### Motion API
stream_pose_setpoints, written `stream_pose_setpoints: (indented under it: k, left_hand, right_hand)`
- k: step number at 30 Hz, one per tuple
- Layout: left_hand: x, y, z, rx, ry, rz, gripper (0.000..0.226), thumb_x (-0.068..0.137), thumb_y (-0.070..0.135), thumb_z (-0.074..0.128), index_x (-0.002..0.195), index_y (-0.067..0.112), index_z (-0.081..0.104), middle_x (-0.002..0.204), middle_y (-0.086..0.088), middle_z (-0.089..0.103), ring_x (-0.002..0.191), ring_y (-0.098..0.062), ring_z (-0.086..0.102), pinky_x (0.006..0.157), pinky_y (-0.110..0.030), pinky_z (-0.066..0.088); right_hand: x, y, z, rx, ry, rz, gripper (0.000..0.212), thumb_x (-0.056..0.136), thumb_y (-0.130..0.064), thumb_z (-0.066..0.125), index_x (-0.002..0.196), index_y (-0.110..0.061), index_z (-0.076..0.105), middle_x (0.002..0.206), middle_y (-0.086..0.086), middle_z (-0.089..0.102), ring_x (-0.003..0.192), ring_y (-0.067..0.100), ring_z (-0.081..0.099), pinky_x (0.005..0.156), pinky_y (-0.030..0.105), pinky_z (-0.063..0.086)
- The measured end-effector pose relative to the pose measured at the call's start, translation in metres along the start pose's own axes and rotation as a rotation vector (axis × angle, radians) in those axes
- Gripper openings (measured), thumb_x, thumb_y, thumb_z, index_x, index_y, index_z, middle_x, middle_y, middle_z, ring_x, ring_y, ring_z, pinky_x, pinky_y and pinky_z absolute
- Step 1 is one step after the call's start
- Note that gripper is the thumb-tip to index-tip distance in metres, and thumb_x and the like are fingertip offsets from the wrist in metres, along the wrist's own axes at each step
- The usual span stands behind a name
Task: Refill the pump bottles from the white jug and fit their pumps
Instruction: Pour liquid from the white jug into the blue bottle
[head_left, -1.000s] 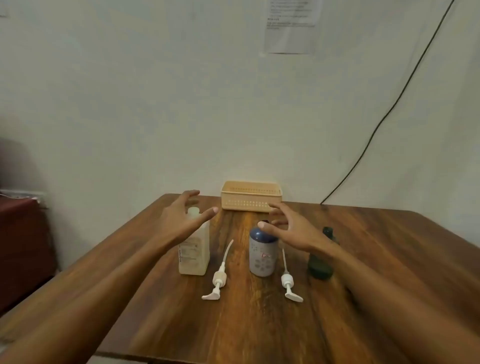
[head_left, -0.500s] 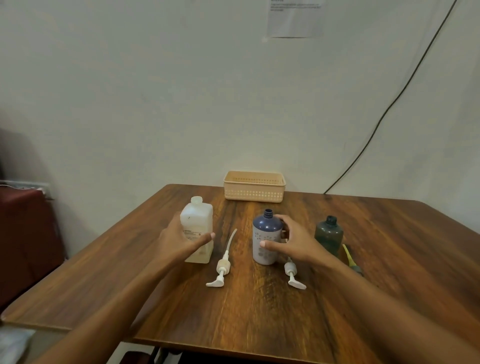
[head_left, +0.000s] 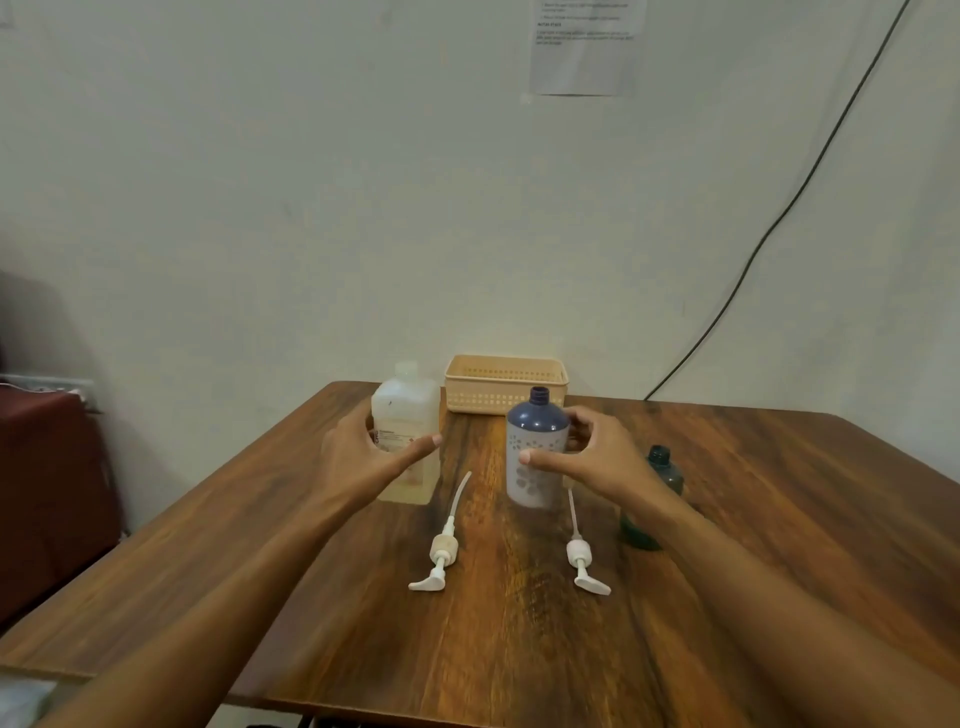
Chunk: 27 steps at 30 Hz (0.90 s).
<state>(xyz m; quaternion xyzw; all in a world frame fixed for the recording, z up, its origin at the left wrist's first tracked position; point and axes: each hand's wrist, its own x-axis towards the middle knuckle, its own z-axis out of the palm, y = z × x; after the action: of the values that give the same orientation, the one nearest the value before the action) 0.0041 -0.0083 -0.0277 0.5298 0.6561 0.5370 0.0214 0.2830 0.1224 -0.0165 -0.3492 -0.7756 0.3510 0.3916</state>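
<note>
The white jug (head_left: 408, 415) stands capped at the back left of the wooden table (head_left: 779, 519). My left hand (head_left: 363, 460) grips its left side, thumb across the front. A blue pump bottle (head_left: 535, 447) with an open neck stands upright to its right; my right hand (head_left: 597, 460) grips it, thumb in front and fingers behind. Its base is blurred. Behind my right wrist, a dark green bottle (head_left: 661, 465) with an open neck is partly hidden. Two white pumps lie flat: the left pump (head_left: 441, 556) and the right pump (head_left: 582, 564).
A beige perforated basket (head_left: 506, 387) sits against the wall behind the bottles. A black cable (head_left: 779, 213) runs down the wall at the right. A dark red cabinet (head_left: 47, 493) stands left of the table. The table's left edge is close to the jug.
My hands came down from hovering above the jug and the blue bottle and closed around them. The view has shifted closer to the table.
</note>
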Motion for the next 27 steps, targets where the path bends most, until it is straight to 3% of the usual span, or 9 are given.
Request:
stream_pose_setpoints:
  k: [5,9,16,22,27]
  left_hand:
    - [0.022,0.036,-0.003,-0.08,-0.028,0.056,0.083,0.066,0.067,0.084,0.131,0.027,0.052,0.116,0.006,0.069,0.1,-0.012,0.07,0.076,-0.034,0.064]
    - [0.032,0.056,-0.005,-0.061,-0.061,0.113,0.083,0.07,0.06,0.086,0.136,0.026,0.049,0.123,0.0,0.067,0.105,-0.019,0.068,0.081,-0.042,0.064]
    - [0.041,0.073,-0.011,0.068,-0.094,0.258,0.085,0.068,0.055,0.088,0.139,0.026,0.051,0.126,0.002,0.065,0.106,-0.02,0.065,0.074,-0.028,0.063]
    - [0.048,0.083,-0.02,0.149,-0.162,0.346,0.089,0.066,0.051,0.092,0.143,0.03,0.052,0.127,0.004,0.065,0.108,-0.017,0.064,0.08,-0.031,0.063]
    - [0.052,0.089,-0.024,0.206,-0.186,0.415,0.088,0.066,0.047,0.093,0.143,0.03,0.053,0.128,0.007,0.066,0.109,-0.014,0.063,0.079,-0.025,0.061]
  right_hand:
    - [0.007,-0.027,-0.018,0.051,0.074,-0.066,0.072,0.056,-0.063,0.092,0.118,-0.036,0.068,0.114,-0.013,0.077,0.104,0.009,0.075,0.083,0.031,0.067]
    - [0.007,-0.037,-0.026,0.047,0.073,-0.089,0.088,0.055,-0.065,0.092,0.132,-0.026,0.069,0.118,-0.01,0.077,0.108,0.013,0.075,0.087,0.04,0.067]
    - [0.001,-0.046,-0.028,0.002,0.055,-0.127,0.084,0.058,-0.066,0.089,0.132,-0.031,0.069,0.118,-0.015,0.076,0.106,0.007,0.073,0.085,0.029,0.065]
    - [-0.002,-0.05,-0.022,-0.001,0.019,-0.146,0.069,0.067,-0.055,0.094,0.128,-0.033,0.071,0.117,-0.015,0.077,0.106,0.005,0.073,0.085,0.026,0.064]
    - [-0.002,-0.05,-0.02,-0.011,0.003,-0.15,0.068,0.072,-0.05,0.094,0.132,-0.03,0.07,0.12,-0.013,0.076,0.107,0.006,0.072,0.084,0.025,0.063]
